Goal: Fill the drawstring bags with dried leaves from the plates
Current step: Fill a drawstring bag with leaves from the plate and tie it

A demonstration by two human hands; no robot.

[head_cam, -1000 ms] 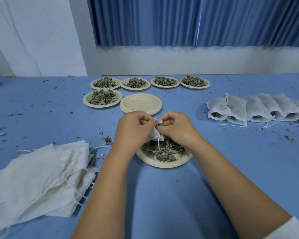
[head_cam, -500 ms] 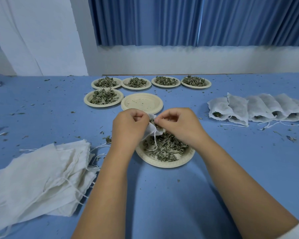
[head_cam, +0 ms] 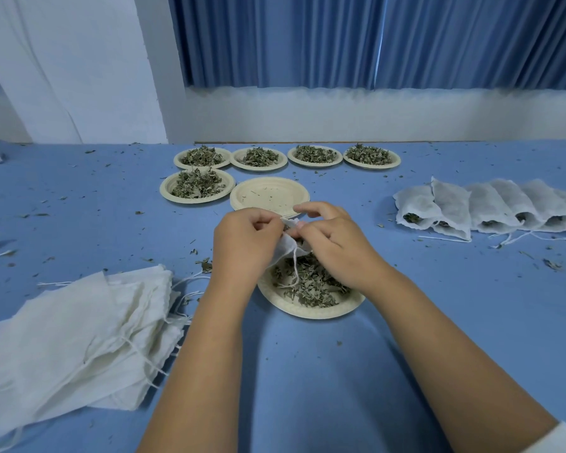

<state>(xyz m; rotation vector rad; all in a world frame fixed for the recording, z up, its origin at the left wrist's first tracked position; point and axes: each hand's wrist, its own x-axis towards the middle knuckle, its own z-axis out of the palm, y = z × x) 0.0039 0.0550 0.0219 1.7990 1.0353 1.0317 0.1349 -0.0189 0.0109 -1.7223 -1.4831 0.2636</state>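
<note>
Across the blue desk (head_cam: 438, 338) I see the stack of empty bags (head_cam: 72, 328) at my left and the row of filled bags (head_cam: 471, 207) far right. Between them, the near plate (head_cam: 307, 311) holds a heap of dried leaves (head_cam: 311, 284). Above it, my left hand (head_cam: 245, 238) and right hand (head_cam: 335, 245) each have a narrow grip pinching the mouth of one small drawstring bag (head_cam: 286, 248). I'd spread that mouth wide directly over the plate so spills land back on it, and hold the dangling drawstring (head_cam: 295, 268) out of the opening.
</note>
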